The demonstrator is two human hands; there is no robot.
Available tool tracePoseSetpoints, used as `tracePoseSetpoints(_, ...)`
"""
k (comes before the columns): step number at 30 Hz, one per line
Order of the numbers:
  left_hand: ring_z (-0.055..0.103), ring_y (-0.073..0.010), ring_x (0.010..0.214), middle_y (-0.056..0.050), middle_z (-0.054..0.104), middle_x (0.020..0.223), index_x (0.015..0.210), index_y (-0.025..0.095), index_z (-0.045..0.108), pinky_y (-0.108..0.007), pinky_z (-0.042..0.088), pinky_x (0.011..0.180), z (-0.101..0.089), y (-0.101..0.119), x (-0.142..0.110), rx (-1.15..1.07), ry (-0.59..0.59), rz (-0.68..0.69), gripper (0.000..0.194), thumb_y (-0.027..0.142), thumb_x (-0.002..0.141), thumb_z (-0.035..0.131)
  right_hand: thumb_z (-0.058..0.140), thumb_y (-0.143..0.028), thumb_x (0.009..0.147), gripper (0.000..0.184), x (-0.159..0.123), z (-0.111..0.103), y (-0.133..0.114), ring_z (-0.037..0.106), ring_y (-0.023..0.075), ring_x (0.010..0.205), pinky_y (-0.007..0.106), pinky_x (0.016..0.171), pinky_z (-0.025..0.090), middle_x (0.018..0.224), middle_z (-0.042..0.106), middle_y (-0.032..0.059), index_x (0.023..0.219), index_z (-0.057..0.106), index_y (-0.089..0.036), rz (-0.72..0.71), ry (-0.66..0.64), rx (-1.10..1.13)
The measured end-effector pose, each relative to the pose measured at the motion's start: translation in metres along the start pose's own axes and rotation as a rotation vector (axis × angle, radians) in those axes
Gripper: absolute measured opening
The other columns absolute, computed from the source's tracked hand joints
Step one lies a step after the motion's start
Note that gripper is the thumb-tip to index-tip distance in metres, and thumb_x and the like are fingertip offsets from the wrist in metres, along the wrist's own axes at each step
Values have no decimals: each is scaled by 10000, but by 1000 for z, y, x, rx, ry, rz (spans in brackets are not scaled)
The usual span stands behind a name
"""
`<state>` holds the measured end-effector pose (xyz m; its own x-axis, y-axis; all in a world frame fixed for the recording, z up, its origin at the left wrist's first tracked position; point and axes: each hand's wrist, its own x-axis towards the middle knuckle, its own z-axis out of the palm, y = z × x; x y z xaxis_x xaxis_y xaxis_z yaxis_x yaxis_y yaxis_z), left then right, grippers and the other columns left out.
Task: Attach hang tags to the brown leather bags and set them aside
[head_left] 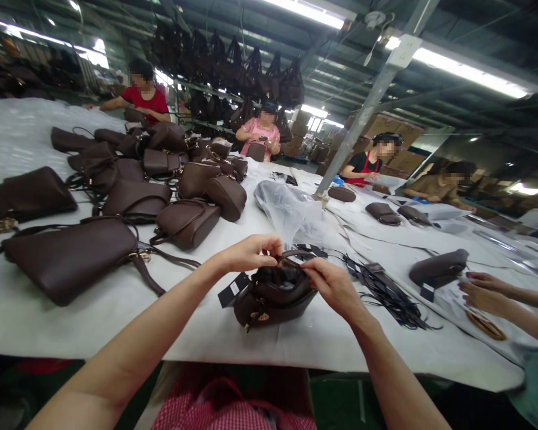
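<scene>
A small dark brown handbag (275, 307) stands on the white-covered table right in front of me, its top open and gold-coloured hardware on its near side. A black tag (233, 289) sticks out at its left. My left hand (257, 252) is closed in a pinch at the left end of the bag's arched handle. On the right, my right hand (329, 280) pinches the handle's other end, close to the opening. The exact spot between the fingertips is partly hidden on both sides.
Many brown handbags (190, 221) are heaped at left. Clear plastic bags (291, 209) lie behind, near a metal post (363, 113). Black straps and tags (390, 295) lie to the right. A co-worker's hands (488, 292) work beside another bag (439, 267); other people stand across the table.
</scene>
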<state>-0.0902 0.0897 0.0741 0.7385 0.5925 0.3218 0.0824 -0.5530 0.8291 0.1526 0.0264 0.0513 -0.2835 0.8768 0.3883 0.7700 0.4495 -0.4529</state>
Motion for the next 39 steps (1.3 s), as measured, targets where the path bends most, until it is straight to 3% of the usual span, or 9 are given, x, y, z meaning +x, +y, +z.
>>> tracePoseSetpoints(4,574,-144,809,-4,600,816,872,165,519,-275,452,784,3,-7,-10,-174,10,21,115,138,761,528,463,-305,917,204,0,1,1,602,178,633,308,618,495,729,639,25,899,648,-222,69,-10,69)
tracePoseSetpoints(10,475,-129,696,9,489,782,919,189,460,-252,423,656,67,-20,-21,-260,501,-10,95,197,856,389,467,-319,875,211,11,-1,2,638,167,628,285,590,528,722,656,15,884,648,-210,277,18,228)
tracePoseSetpoints(15,525,-159,769,-17,533,827,887,196,472,-293,430,740,90,-8,-8,-86,666,-18,111,196,899,362,501,-273,830,141,13,-8,-2,637,188,712,308,695,502,750,668,21,819,631,-218,207,172,12)
tracePoseSetpoints(19,555,-200,831,-40,579,852,904,201,494,-371,420,841,98,1,7,188,644,-26,154,186,919,342,489,-256,804,82,10,3,-16,604,166,620,283,597,496,692,633,-1,797,566,-227,278,230,211)
tracePoseSetpoints(22,557,-218,863,-44,600,853,896,202,520,-447,365,943,104,2,11,354,617,-28,178,156,911,349,489,-235,777,70,12,10,-21,602,163,659,294,645,509,708,620,2,762,557,-224,245,236,259)
tracePoseSetpoints(28,557,-204,958,-55,589,1021,1027,205,511,-359,448,890,92,-2,-8,8,478,60,175,252,860,537,643,-356,707,195,11,-6,1,614,142,572,276,543,530,663,624,-25,787,541,-210,493,161,640)
tracePoseSetpoints(32,492,-311,1136,-92,571,1154,1133,200,495,-601,206,1112,92,2,-17,263,413,118,632,303,596,812,700,-381,677,248,11,-10,4,618,125,559,240,520,517,629,621,-36,758,556,-196,490,174,661)
tracePoseSetpoints(34,480,-327,1167,-95,581,1157,1162,205,480,-656,117,1121,96,6,-18,360,442,91,636,232,608,791,711,-399,671,272,12,-10,1,614,126,533,230,488,501,603,626,-33,759,556,-194,485,176,667)
tracePoseSetpoints(39,562,-242,963,-90,591,1069,1196,194,473,-495,444,976,95,11,-20,299,449,109,530,120,700,644,718,-428,667,308,10,-17,-5,604,119,503,221,461,493,606,625,-33,761,537,-198,451,225,684)
